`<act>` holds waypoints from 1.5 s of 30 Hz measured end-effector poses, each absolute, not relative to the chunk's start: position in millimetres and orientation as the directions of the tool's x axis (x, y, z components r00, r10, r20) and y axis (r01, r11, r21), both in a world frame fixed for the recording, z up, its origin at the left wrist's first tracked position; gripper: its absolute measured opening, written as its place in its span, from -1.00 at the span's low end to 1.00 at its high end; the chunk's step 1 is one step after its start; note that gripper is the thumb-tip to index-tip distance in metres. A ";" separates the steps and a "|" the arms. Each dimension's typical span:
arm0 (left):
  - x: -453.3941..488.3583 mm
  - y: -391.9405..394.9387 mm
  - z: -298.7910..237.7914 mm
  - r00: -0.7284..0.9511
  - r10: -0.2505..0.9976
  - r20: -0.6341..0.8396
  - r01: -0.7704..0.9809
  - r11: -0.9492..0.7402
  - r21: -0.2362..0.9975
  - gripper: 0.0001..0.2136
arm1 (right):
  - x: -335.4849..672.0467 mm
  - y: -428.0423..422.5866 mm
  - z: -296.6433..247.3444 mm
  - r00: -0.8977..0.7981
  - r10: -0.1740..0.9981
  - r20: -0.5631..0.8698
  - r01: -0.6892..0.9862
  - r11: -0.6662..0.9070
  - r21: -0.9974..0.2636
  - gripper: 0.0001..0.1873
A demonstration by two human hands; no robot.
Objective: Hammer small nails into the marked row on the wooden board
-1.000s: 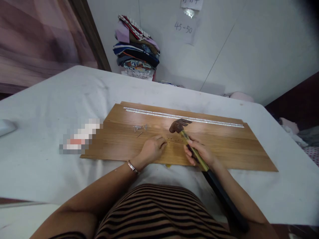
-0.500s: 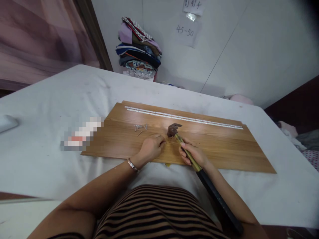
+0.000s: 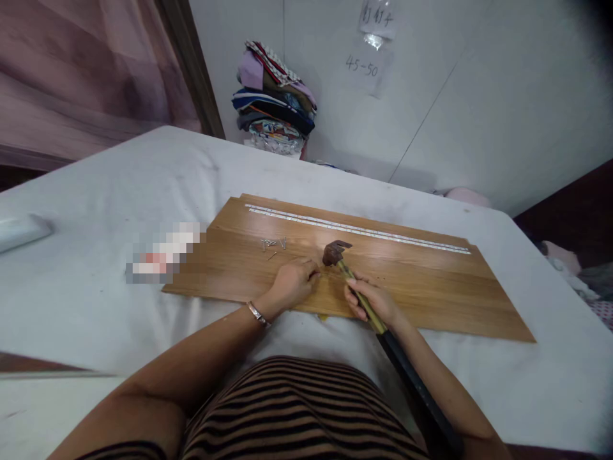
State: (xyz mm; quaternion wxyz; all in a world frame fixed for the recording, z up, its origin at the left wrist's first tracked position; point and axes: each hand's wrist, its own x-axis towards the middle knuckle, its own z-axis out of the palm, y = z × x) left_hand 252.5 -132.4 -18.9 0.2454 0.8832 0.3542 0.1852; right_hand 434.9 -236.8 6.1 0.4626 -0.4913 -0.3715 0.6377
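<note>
My right hand (image 3: pixel 371 300) is wrapped round the yellow part of a claw hammer's handle, well up toward the head. The hammer (image 3: pixel 336 253) has a rusty brown head, close over a wooden board (image 3: pixel 431 287), and a long black grip running back along my right forearm. Just left of the head, my left hand (image 3: pixel 295 281) rests low on the board with its fingers pinched together. What they hold, if anything, is too small to make out. Several loose nails (image 3: pixel 271 243) lie on the board beyond my left hand.
Two pale measuring strips (image 3: pixel 359 230) run along the board's far side. The board lies on a white-covered table (image 3: pixel 110 172). A blurred-out item (image 3: pixel 165 252) is at the board's left end. Folded clothes (image 3: pixel 275 102) are stacked by the wall behind.
The whole view has shifted slightly. Both hands and the hammer keep nearly the same place over the board; nothing has been taken up or let go.
</note>
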 end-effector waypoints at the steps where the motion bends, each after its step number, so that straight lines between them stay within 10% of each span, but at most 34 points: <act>1: 252.6 -132.5 -18.8 0.681 0.716 0.152 0.538 -0.630 0.559 -0.85 | 435.6 -236.3 4.7 -0.093 0.955 -0.281 -0.212 -0.295 -0.932 -0.66; 45: 253.8 -133.9 -21.3 0.655 0.737 0.167 0.589 -0.636 0.498 -0.83 | 428.2 -236.3 1.7 -0.034 0.969 -0.243 -0.254 -0.244 -0.936 -0.66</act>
